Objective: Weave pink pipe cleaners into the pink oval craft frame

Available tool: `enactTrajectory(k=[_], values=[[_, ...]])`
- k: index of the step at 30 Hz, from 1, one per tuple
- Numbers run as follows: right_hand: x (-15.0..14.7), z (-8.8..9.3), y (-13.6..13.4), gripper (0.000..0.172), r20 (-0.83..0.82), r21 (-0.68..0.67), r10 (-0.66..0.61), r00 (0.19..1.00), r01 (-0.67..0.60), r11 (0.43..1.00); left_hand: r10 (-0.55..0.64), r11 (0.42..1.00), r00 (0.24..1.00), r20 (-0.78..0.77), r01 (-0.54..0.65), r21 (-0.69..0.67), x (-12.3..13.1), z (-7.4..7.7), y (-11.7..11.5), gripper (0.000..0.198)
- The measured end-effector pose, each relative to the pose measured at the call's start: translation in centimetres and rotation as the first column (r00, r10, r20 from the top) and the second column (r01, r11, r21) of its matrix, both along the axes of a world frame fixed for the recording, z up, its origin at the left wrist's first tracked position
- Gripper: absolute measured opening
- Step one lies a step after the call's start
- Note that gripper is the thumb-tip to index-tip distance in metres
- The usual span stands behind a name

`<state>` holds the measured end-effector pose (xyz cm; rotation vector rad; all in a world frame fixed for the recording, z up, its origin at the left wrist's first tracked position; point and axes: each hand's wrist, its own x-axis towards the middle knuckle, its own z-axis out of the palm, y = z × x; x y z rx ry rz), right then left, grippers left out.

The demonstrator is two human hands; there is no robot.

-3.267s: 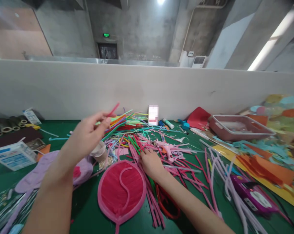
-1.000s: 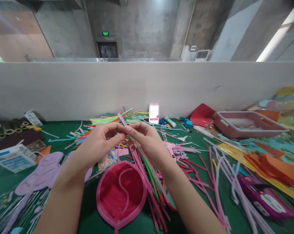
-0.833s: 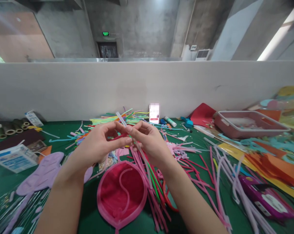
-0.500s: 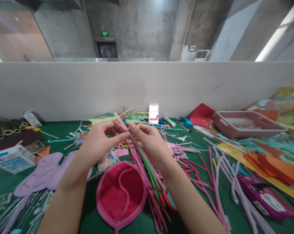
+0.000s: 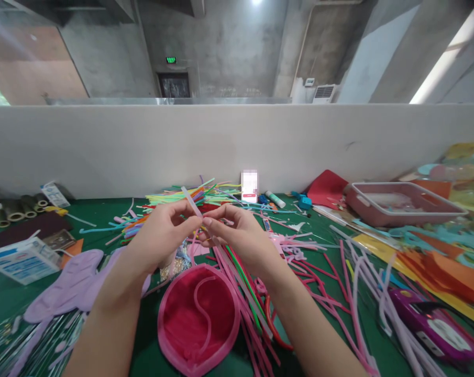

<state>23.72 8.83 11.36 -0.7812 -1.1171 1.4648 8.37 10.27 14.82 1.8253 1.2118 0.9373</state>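
Above the middle of the table, my left hand (image 5: 166,226) and my right hand (image 5: 242,233) meet at their fingertips. Both are closed in a pinch on a pale, whitish strip (image 5: 191,200), whose upper end sticks out up and to the left. Its lower part is hidden behind my fingers. Below the hands lies a deep pink leaf-shaped piece (image 5: 182,319) with a lighter pink raised rim and a curved pink line across it. A bundle of long pink strips (image 5: 252,335), with green and red ones among them, runs beside it under my right wrist.
Colourful strips (image 5: 174,198) pile up at the back, near an upright phone (image 5: 249,186). A lilac shaped piece (image 5: 69,283) and a blue-white carton (image 5: 24,259) lie left. At right are a pink tray (image 5: 405,214), lilac strips (image 5: 362,293) and a purple device (image 5: 433,327).
The right hand's fingers have shifted slightly along the strip and bent more. Both hands still pinch it. The whole view has tipped up slightly, so the table things sit a little lower.
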Motion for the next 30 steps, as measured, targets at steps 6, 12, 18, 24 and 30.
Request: enactTrajectory(k=[6, 12, 18, 24, 30], values=[[0.1, 0.1, 0.2, 0.021, 0.077, 0.032, -0.039, 0.996, 0.037, 0.999, -0.049, 0.996, 0.999, 0.021, 0.051, -0.072, -0.5, -0.5, 0.2, 0.025], [0.0, 0.2, -0.1, 0.021, 0.174, 0.074, -0.056, 0.983, 0.043, 0.996, -0.103, 0.992, 0.995, 0.012, 0.104, -0.073, -1.1, -0.3, 0.4, 0.033], [-0.1, -0.1, 0.0, 0.025, 0.2, 0.088, -0.033, 0.979, 0.016, 0.996, -0.189, 0.982, 0.977, -0.093, 0.189, -0.01, -1.9, -0.1, 0.7, 0.033], [0.2, -0.3, 0.4, 0.029, -0.002, -0.017, 0.1, 0.995, -0.1, 0.995, -0.266, 0.963, 0.962, -0.065, 0.269, 0.033, -2.2, 0.0, 0.8, 0.025], [0.7, -0.8, 1.1, 0.03, -0.151, -0.105, 0.36, 0.921, -0.377, 0.92, -0.254, 0.954, 0.962, -0.101, 0.266, 0.138, -2.2, 0.1, 0.6, 0.019]])
